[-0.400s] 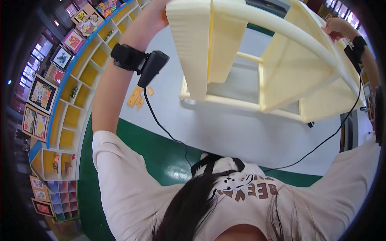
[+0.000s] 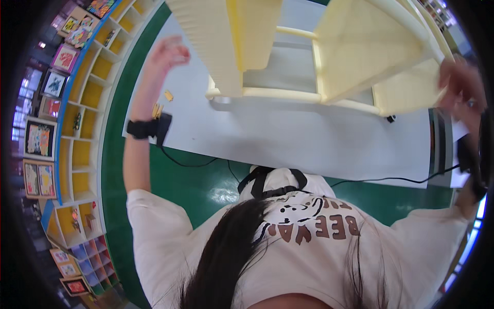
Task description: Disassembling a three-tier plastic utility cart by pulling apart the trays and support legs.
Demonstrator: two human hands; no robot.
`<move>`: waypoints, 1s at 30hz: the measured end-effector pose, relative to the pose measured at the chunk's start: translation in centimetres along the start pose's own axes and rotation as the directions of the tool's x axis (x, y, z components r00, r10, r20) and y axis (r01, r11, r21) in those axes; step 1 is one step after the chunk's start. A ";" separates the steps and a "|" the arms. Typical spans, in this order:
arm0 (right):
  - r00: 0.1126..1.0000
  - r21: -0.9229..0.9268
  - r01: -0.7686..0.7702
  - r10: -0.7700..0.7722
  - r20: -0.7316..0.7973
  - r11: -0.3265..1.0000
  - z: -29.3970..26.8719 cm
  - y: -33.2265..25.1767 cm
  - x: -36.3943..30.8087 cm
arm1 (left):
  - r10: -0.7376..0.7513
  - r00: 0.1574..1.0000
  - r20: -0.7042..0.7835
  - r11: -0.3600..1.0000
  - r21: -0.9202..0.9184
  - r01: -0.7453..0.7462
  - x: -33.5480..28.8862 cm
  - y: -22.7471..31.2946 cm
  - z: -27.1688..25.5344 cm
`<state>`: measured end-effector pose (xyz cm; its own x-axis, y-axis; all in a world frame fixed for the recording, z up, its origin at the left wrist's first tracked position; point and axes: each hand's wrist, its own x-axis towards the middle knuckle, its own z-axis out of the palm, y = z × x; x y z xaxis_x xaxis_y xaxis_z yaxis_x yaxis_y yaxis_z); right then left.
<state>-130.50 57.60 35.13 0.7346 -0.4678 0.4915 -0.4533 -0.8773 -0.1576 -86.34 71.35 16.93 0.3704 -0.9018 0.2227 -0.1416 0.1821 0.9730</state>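
A cream-coloured rack (image 2: 280, 94) of round tubes with cloth-like panels stands on the white tabletop, running out of the top of the view. Left of its nearest panel (image 2: 218, 46), my left hand (image 2: 167, 54) is raised, fingers loosely bent and apart, with nothing in it. At the rack's right edge is my right hand (image 2: 460, 90), smeared by motion. Its fingers look bent, and I cannot make out whether they touch the panel (image 2: 411, 85) beside them. Black bands with small boxes and cables are on both wrists.
Small wooden pieces (image 2: 158, 110) lie on the white table (image 2: 309, 139) near my left wrist. Along the left curves a white shelf unit (image 2: 95, 116) with yellow backs, framed pictures on top. Black cables (image 2: 396, 178) run from my wrists past the table's near edge. The floor (image 2: 206, 180) is green.
Both hands have come off the rack and moved lower and nearer to me. The rack sits higher and further left in view, as the whole scene has shifted.
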 end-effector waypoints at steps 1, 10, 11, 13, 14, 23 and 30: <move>0.965 0.171 0.040 -0.082 0.248 0.984 3.4 -1.7 -0.7 | -0.074 0.996 -0.045 0.980 0.181 0.081 -3.9 -2.0 -0.7; 0.926 0.310 0.022 -0.136 0.352 0.950 39.4 -0.5 -0.9 | -0.135 0.982 0.129 0.908 0.413 0.071 -2.5 -16.4 5.5; 0.925 0.316 0.025 -0.141 0.351 0.948 41.8 -0.9 -0.7 | -0.175 0.981 0.088 0.834 0.542 0.100 -2.8 -16.6 5.9; 0.867 0.259 0.109 -0.220 0.448 0.960 44.2 -2.2 0.1 | -0.208 0.977 0.035 0.737 0.663 0.133 -3.1 -16.3 5.7; 0.866 0.266 0.115 -0.228 0.446 0.957 44.8 -2.5 0.6 | -0.225 0.974 0.037 0.696 0.706 0.134 -3.1 -16.1 5.5; 0.748 0.495 -0.152 -0.228 0.624 0.856 48.7 -2.7 2.1 | 0.000 0.984 0.178 0.514 0.844 -0.153 -1.2 -16.8 5.0; 0.909 0.296 0.273 -0.346 0.233 0.915 48.6 -3.7 0.7 | 0.037 0.993 0.112 0.670 0.735 -0.108 -2.2 -20.0 4.5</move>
<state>-103.73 55.27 -5.59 0.9421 -0.1461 0.3020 -0.0647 -0.9624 -0.2638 -88.42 67.91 -3.23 0.2598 -0.9327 0.2500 -0.8091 -0.0689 0.5837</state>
